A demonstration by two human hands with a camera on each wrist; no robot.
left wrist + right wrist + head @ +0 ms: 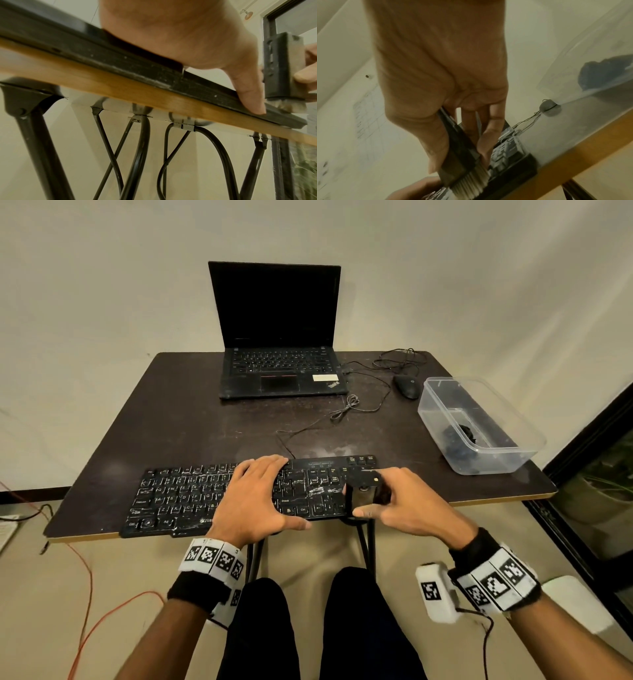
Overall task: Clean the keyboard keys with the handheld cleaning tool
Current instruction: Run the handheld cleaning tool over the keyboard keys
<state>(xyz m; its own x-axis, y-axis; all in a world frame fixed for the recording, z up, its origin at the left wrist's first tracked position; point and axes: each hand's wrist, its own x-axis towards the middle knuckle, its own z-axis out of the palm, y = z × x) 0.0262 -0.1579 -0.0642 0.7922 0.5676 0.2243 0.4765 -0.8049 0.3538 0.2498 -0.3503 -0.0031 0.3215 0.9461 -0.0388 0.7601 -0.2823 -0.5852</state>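
The left hand (255,494) hides the keyboard's (178,498) middle keys.

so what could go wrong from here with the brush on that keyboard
1. The keyboard lies at the table's near edge, slightly overhanging it. If the left hand eases off, brushing could push it off.
2. The brush, held by the right hand, works at the keyboard's near right corner, so a stroke toward the person may sweep debris onto their lap.
3. The keyboard cable trails loose and could snag.
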